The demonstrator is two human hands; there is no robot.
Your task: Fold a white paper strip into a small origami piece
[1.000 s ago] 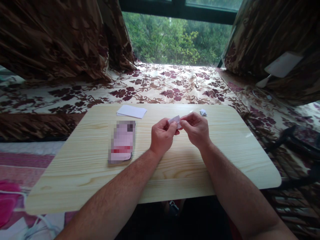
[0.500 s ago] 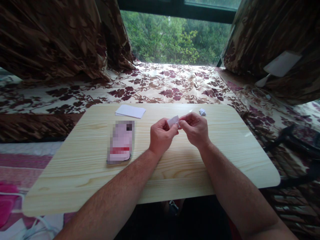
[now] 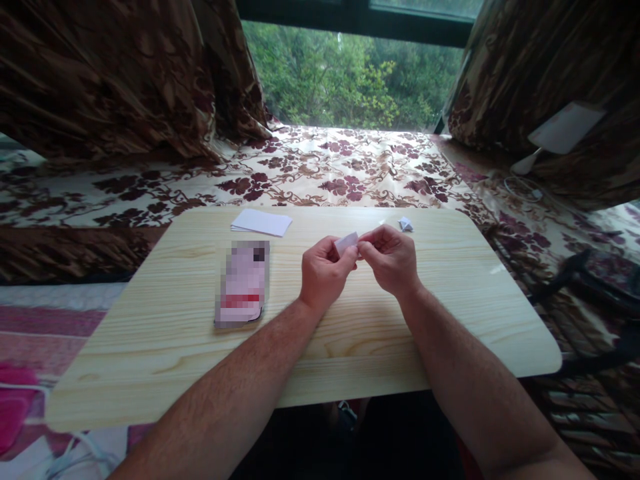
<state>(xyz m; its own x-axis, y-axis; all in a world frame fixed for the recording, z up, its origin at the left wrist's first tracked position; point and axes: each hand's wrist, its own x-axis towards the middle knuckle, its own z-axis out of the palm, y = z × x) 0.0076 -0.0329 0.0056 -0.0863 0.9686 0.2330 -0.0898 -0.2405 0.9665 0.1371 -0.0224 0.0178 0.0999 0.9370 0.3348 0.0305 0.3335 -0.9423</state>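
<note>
Both my hands meet above the middle of a pale wooden table (image 3: 160, 360). My left hand (image 3: 324, 272) and my right hand (image 3: 393, 259) each pinch an end of a small folded piece of white paper (image 3: 347, 243), held just off the tabletop. Their fingers are curled closed around it, so most of the paper is hidden. A small folded white paper shape (image 3: 405, 224) lies at the far edge, just beyond my right hand. A few white paper sheets (image 3: 261, 222) lie stacked at the far edge to the left.
A phone (image 3: 243, 283) lies flat on the table left of my left hand. Floral fabric (image 3: 310, 167) covers the surface behind the table, with curtains on both sides of a window. A dark frame (image 3: 590, 280) stands at the right. Pink cloth (image 3: 15, 407) lies at the lower left.
My hands and the pinched paper have barely shifted; the paper's tilt between the fingers has changed slightly.
</note>
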